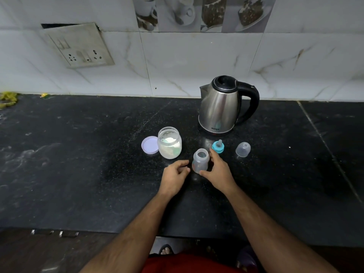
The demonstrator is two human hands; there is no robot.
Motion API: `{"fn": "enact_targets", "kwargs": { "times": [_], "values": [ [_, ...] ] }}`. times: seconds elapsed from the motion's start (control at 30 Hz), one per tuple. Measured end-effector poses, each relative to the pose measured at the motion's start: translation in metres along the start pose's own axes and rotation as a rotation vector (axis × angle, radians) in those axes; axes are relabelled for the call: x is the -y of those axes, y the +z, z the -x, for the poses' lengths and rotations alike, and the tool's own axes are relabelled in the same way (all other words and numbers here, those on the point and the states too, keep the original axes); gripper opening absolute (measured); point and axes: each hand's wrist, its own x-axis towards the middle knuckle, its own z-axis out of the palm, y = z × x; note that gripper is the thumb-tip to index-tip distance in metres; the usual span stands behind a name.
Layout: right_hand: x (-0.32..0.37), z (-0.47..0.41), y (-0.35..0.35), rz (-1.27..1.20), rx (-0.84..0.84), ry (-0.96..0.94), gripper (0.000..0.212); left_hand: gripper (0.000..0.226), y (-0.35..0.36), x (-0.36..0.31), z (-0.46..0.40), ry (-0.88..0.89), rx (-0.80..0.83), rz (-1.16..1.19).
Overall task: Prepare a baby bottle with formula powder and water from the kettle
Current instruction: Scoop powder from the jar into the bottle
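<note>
Standing upright, uncapped, at counter centre: baby bottle (200, 161). Cupping its base, thumb and fingers loosely curled against it: right hand (217, 172). Hovering just at its 9 o'clock, fingers curled, holding nothing: left hand (174, 177). Sitting open at 10 o'clock: formula jar (169, 142), lid (149, 145) alongside. Resting at 1 o'clock: teal nipple ring (218, 147); at 12–1, farther: steel kettle (222, 107). Lying at 2 o'clock: clear cap (243, 149).

Bottle (200, 161): lower right side hidden behind right hand (217, 172). Scoop in jar (169, 143): half-buried in powder, form unclear. Kettle (222, 107) label: too small to read. Bench (78, 164): cut off left and right.
</note>
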Motion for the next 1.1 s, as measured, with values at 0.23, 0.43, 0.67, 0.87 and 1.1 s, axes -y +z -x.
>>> {"fn": "enact_targets", "kwargs": {
  "times": [0.23, 0.43, 0.67, 0.87, 1.1],
  "values": [
    [0.025, 0.022, -0.019, -0.082, -0.334, -0.15, 0.034, 0.052, -0.035, 0.002, -0.002, -0.012, -0.475, 0.04],
    [0.066, 0.018, -0.031, -0.09, -0.365, -0.299, 0.014, 0.119, -0.049, -0.013, -0.039, -0.022, -0.358, -0.116],
    [0.09, 0.012, -0.026, -0.056, -0.317, -0.413, 0.013, 0.087, -0.052, -0.01, -0.058, 0.077, -0.271, -0.107],
    [0.111, -0.003, -0.026, 0.054, -0.238, -0.47, 0.013, 0.078, -0.07, -0.005, -0.056, 0.243, -0.051, -0.089],
    [0.144, -0.028, -0.011, 0.81, 0.237, -0.434, 0.028, 0.092, -0.089, -0.016, -0.05, 0.307, 0.173, -0.235]
  ]
}}
